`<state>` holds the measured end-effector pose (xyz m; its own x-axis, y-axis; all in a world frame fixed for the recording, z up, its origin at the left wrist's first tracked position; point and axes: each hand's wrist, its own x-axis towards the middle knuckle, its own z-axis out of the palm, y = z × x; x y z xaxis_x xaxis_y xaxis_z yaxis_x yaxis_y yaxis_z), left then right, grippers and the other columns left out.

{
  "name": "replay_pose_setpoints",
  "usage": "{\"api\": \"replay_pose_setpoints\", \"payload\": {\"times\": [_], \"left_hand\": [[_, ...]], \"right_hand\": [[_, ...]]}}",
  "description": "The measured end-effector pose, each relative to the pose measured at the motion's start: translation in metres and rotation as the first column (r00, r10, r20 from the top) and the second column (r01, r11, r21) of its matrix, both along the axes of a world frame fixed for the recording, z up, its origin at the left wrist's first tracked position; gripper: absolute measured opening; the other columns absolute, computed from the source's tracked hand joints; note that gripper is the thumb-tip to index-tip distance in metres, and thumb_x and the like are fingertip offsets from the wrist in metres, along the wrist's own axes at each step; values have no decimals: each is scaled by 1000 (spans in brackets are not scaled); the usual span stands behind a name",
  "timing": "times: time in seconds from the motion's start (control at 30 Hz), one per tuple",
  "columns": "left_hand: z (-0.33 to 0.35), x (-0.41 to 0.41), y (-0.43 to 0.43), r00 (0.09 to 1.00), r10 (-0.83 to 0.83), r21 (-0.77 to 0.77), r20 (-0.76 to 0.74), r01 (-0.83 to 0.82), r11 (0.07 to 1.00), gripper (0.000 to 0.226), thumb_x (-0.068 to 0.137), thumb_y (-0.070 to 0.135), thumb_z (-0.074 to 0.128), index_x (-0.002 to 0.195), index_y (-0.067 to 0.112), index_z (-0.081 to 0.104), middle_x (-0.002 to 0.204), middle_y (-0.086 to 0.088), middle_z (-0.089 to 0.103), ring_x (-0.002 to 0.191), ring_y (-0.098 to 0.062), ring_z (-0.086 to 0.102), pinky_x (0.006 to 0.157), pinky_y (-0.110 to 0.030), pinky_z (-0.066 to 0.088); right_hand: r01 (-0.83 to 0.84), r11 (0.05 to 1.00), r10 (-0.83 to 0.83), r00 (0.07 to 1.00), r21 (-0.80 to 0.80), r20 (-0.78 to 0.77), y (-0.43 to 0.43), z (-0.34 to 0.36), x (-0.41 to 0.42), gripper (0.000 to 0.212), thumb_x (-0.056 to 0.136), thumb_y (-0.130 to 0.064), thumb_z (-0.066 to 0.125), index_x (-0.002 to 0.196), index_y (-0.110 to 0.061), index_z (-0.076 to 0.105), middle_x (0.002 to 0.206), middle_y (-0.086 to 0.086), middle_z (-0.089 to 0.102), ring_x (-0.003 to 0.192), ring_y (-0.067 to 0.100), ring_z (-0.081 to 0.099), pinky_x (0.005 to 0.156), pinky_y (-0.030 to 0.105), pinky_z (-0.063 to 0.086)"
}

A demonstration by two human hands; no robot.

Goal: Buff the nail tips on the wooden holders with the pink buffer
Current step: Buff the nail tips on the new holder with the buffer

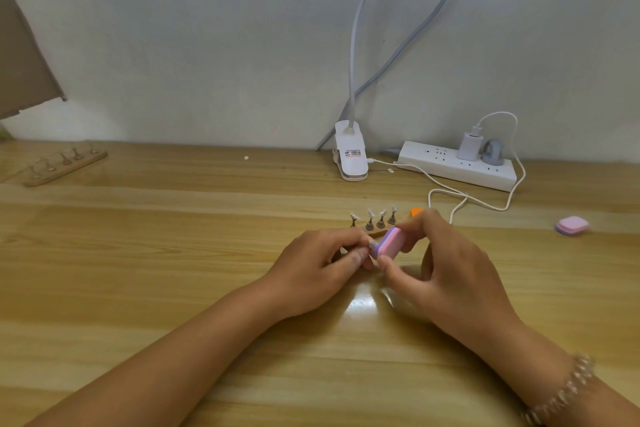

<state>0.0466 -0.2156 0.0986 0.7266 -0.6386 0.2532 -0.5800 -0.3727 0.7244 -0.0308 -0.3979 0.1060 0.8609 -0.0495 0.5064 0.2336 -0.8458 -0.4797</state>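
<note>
Head view: the pink buffer (389,244) is being held tilted in the grip of the right hand (450,270), thumb on the near side and fingertips on the far side, just above the desk (173,253). The grip of the left hand (322,267) is being pinched narrowly on a small pale piece, judged to be a single nail tip (371,248), which is being pressed against the buffer's lower end; its shape is being lost to blur. For a clean buff, short, light strokes are being called for, with the tip braced so it is not being bent or flicked away.

Just behind the hands, the wooden holder (374,231) is being partly hidden by fingers, with four more nail tips (382,215) standing on it and an orange item (416,211) beside it. Well apart, a second holder (65,165), a spare pink block (572,226), a clip lamp (350,156) and a power strip (457,166) are lying. Only the white cable (457,204), near the right hand, is being judged a possible snag.
</note>
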Motion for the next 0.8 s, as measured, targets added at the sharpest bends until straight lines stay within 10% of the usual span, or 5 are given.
{"api": "replay_pose_setpoints", "payload": {"times": [0.53, 0.8], "left_hand": [[1, -2, -1, 999, 5, -32, -36, -7, 999, 22, 100, 9, 54, 108, 19, 72, 95, 12, 74, 92, -14, 67, 88, -44, 51], [-1, 1, 0, 1000, 1, -29, 9, -1, 1000, 16, 98, 10, 56, 99, 18, 71, 86, 10, 67, 71, -9, 53, 70, -36, 45]], "right_hand": [[48, 995, -52, 998, 84, 44, -6, 1, 3, 28, 76, -36, 74, 95, -33, 53, 88, -21, 61, 62, -2, 52, 59, 26, 38], [-36, 997, 34, 999, -72, -25, 5, 0, -4, 34, 74, -53, 62, 102, -34, 55, 92, -20, 59, 60, -4, 47, 57, 29, 45]]}}
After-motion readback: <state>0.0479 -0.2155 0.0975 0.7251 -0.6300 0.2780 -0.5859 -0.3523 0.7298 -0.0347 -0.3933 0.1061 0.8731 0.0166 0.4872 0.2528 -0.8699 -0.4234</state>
